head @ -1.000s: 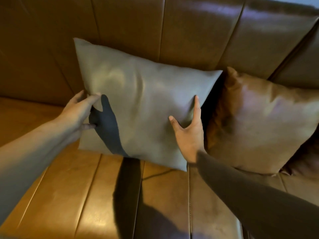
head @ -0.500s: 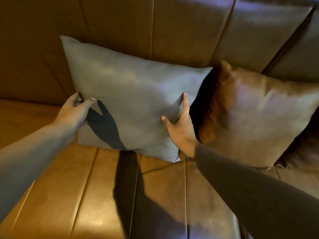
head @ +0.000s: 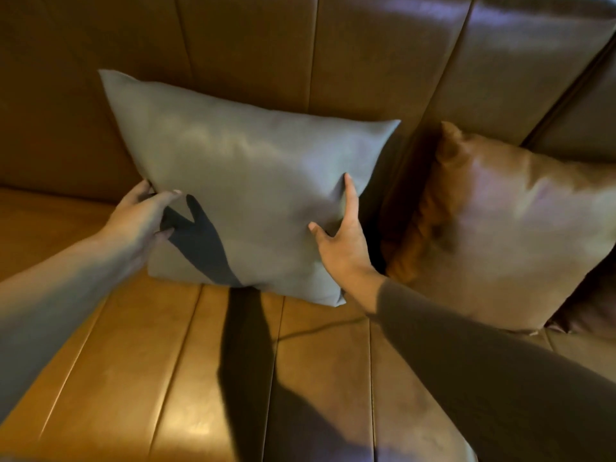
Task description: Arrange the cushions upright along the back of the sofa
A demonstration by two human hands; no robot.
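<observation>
Nearly upright grey cushion [head: 250, 175], left hand [head: 140, 218], right hand [head: 343, 248] clamping edges (fingers partly hidden)

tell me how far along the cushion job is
Done: brown cushion stands against the sofa back. In hand: grey cushion sits on the seat against the back, slightly tilted, left hand and right hand holding its side edges. Left: level it and let go.

left hand [head: 140, 216], right hand [head: 345, 248] holding grey cushion [head: 253, 175]
</observation>
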